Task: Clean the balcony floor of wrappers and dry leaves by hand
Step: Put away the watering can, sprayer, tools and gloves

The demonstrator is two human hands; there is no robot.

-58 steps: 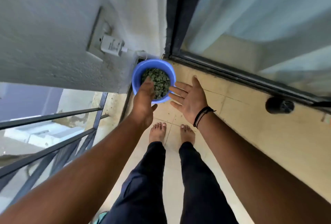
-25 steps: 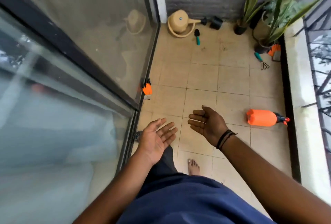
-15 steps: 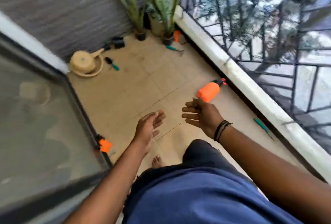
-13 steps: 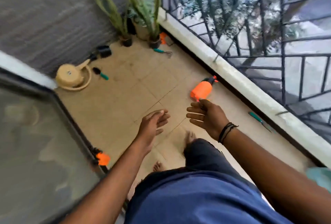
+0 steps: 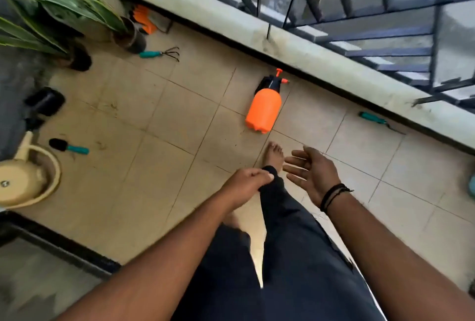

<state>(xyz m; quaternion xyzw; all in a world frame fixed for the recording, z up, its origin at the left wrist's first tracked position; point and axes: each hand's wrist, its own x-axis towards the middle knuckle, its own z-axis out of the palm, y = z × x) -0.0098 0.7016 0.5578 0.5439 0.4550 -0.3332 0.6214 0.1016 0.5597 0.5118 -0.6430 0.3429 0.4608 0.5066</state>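
- The balcony floor (image 5: 164, 125) of beige tiles fills the middle of the frame; faint dark specks lie on the tiles at centre left, too small to tell whether they are leaves or dirt.
- The left hand (image 5: 244, 185) hangs at lower centre, knuckles up, its fingers (image 5: 259, 175) curled loosely inward and holding nothing that shows.
- The right hand (image 5: 312, 173) is just to its right, palm turned toward the left hand, fingers spread and nearly straight, empty; dark bands circle its wrist.
- One bare foot (image 5: 273, 153) stands on the tiles between and above the hands, below dark trouser legs.
- An orange spray bottle (image 5: 263, 111) lies on its side just above the foot, its nozzle toward the ledge.
- A pale ledge (image 5: 308, 56) with a dark railing (image 5: 359, 12) runs diagonally across the upper right.
- A teal-handled tool (image 5: 372, 118) lies beside the ledge at right.
- A teal-handled hand rake (image 5: 159, 53) lies near potted plants (image 5: 51, 7) at upper left.
- A small trowel (image 5: 68, 147) and a beige watering can (image 5: 25, 176) lie at the left edge.
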